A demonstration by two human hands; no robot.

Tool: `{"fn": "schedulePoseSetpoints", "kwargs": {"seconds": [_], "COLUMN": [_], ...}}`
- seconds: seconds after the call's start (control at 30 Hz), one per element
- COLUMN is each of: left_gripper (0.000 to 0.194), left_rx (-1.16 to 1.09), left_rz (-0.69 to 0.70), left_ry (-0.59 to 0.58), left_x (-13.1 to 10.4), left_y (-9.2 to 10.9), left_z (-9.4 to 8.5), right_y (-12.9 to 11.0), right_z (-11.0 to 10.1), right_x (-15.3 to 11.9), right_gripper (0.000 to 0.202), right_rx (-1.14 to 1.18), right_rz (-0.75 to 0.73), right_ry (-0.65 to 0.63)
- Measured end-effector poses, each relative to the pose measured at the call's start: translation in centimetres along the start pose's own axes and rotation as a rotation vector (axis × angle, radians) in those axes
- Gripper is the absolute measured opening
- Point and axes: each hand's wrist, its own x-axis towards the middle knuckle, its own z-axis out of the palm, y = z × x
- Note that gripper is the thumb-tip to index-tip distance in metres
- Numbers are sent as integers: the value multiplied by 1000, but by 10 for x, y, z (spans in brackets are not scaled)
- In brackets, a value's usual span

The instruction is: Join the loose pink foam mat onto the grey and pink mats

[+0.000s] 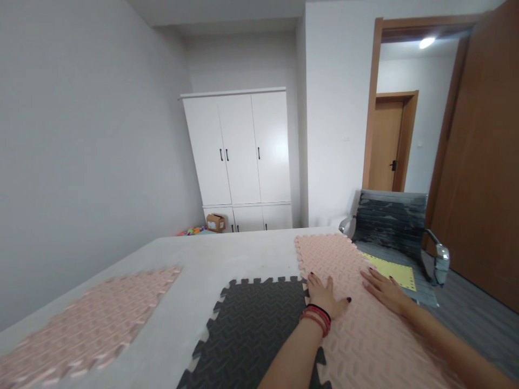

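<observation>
My left hand [325,298], with red and black bands at its wrist, lies with fingers spread at the seam between a dark grey foam mat [255,324] and pink foam matting [357,329]. Further right, my right hand [383,289] rests flat near the outer edge of the pink matting, its fingers extended. The toothed edges of the dark and pink mats meet beneath my left hand and forearm, which hide part of the seam. Another pink mat [97,319] lies apart on the left side of the white table [186,308].
A dark chair [389,219] with metal arms stands beyond the table's right edge, a yellow sheet [393,272] on its seat. Behind the table are a white cabinet [243,151], a cardboard box [215,222] and colourful items [193,231]. A wooden door [478,162] stands open at right.
</observation>
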Motion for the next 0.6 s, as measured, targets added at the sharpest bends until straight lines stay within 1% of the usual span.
{"fn": "schedulePoseSetpoints", "kwargs": {"seconds": [0.07, 0.13, 0.2, 0.23, 0.27, 0.3, 0.33, 0.4, 0.43, 0.47, 0.53, 0.6], "left_gripper": [90, 79, 62, 53, 46, 40, 37, 37, 40, 39, 36, 37], "left_rx": [-72, -132, -164, -167, -156, -133, -96, 21, 95, 162, 249, 285], "left_rz": [61, 109, 141, 137, 100, 33, -66, -326, -473, -604, -784, -866], "left_ry": [-3, 12, 40, 58, 82, 103, 127, 150, 161, 162, 133, 111], "left_x": [-12, -31, -57, -73, -90, -109, -129, -172, -194, -215, -254, -281], "left_y": [-17, -45, -86, -110, -138, -169, -201, -265, -295, -323, -367, -395], "left_z": [-15, -36, -62, -76, -90, -104, -117, -137, -144, -148, -148, -140], "right_y": [1, 3, 6, 8, 9, 11, 12, 15, 16, 18, 20, 20], "right_z": [1, 3, 5, 6, 8, 9, 10, 12, 14, 15, 18, 20], "right_x": [0, 0, 2, 3, 4, 5, 6, 8, 8, 8, 8, 7], "right_gripper": [65, 64, 63, 63, 63, 63, 64, 64, 64, 64, 64, 64], "right_rx": [-2, -1, 7, 12, 14, 14, 16, 19, 20, 20, 16, 19], "right_rz": [-4, -17, -20, -22, -22, -24, -29, -41, -43, -43, -39, -40], "right_ry": [15, 28, 30, 28, 27, 25, 25, 26, 26, 28, 28, 33]}}
